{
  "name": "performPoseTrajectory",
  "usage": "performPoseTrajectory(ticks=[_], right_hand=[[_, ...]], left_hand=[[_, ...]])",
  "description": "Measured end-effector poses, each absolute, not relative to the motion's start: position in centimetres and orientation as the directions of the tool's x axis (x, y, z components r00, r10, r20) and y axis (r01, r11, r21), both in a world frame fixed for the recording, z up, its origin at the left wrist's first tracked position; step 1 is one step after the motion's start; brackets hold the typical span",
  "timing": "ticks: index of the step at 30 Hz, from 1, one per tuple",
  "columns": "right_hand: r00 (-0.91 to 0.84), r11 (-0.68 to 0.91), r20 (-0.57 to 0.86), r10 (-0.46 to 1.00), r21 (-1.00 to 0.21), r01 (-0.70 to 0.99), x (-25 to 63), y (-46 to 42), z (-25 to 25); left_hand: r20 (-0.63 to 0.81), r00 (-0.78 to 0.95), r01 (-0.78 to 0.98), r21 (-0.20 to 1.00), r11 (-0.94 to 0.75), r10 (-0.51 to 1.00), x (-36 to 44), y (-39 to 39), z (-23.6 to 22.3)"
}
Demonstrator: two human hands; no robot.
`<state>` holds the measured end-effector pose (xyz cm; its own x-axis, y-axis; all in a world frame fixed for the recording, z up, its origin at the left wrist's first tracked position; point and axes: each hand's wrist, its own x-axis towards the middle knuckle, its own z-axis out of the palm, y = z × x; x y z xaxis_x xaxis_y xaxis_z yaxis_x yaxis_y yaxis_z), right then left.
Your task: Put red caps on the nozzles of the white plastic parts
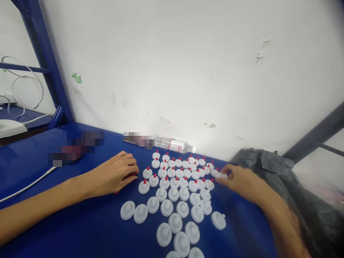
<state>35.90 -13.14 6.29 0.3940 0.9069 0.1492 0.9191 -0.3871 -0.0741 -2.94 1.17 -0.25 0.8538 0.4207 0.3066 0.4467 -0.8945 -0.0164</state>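
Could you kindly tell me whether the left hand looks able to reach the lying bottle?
Likely yes: the left hand could pass over the low white discs in front of the bottle.

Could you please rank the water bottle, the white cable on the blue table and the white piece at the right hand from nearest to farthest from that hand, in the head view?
1. White piece: held at the right hand.
2. Water bottle: to its left, farther back.
3. White cable: far left, past the left hand.
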Motion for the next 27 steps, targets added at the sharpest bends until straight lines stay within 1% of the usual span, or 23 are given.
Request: performPoseTrajectory(ticks=[4,7,8,10,13,16,20,23,27], right_hand=[[0.380,-0.347,0.330,0.864,-0.156,0.925,34.4,-12.7,7.8],[0.322,-0.256,0.432,0.842,-0.205,0.945,32.7,-12.3,7.8],[0.286,-0.213,0.463,0.839,-0.204,0.955,32.1,-12.1,7.6],[0.183,-0.111,0.516,0.837,-0.167,0.980,30.7,-11.9,6.9],[0.044,0.011,0.548,0.836,-0.097,0.995,28.7,-11.7,5.8],[-0.070,0.125,0.563,0.823,-0.058,0.990,26.6,-11.9,5.0],[-0.268,0.349,0.594,0.758,-0.023,0.937,24.0,-12.2,4.4],[-0.357,0.460,0.606,0.711,-0.017,0.888,22.5,-12.3,4.0],[-0.412,0.514,0.616,0.672,0.013,0.858,21.4,-12.4,3.4]], left_hand=[[0.294,0.855,0.453,-0.019,-0.891,0.428,-3.0,1.5,-0.6],[0.325,0.842,0.453,0.003,-0.891,0.429,-2.9,1.5,-0.7],[0.344,0.834,0.455,0.011,-0.891,0.430,-2.9,1.5,-0.7],[0.384,0.818,0.459,0.016,-0.889,0.429,-2.8,1.5,-0.6],[0.459,0.793,0.447,0.011,-0.894,0.402,-2.6,1.1,-0.1],[0.561,0.755,0.400,0.019,-0.916,0.341,-2.2,0.2,0.6],[0.661,0.703,0.335,0.019,-0.942,0.263,-1.7,-1.5,1.1],[0.699,0.676,0.299,0.028,-0.954,0.232,-1.5,-2.6,1.0],[0.694,0.697,0.258,-0.008,-0.966,0.181,-1.4,-3.7,0.8]])
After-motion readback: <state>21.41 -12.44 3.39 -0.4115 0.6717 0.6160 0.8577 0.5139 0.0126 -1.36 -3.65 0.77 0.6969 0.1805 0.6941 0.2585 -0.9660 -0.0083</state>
